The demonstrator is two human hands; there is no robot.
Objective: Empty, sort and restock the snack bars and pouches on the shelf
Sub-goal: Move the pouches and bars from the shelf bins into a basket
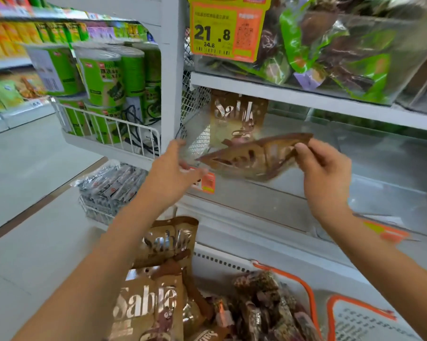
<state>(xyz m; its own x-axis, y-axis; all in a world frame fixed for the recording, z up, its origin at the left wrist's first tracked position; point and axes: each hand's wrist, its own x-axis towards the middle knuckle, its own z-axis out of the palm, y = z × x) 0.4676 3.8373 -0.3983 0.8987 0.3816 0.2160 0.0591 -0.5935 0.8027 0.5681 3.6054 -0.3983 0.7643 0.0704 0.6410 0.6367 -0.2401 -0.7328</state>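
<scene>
Two hands reach to the shelf (293, 188). The right hand (324, 173) pinches a brown pouch (254, 156) by its top edge with closed fingers (303, 150), holding it flat over the shelf's clear tray (370, 153). One more pouch (237, 116) stands in the tray's back corner. The left hand (175, 175) is spread open, holding nothing, just beside the held pouch. Below, a basket (308, 291) holds brown pouches (148, 303) and dark snack bars (264, 306)

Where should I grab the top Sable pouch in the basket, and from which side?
Take the top Sable pouch by its flat sealed upper edge, coming from above. It leans upright on the other pouches in the basket, so that edge is free, while its lower body is hidden behind them.
</scene>
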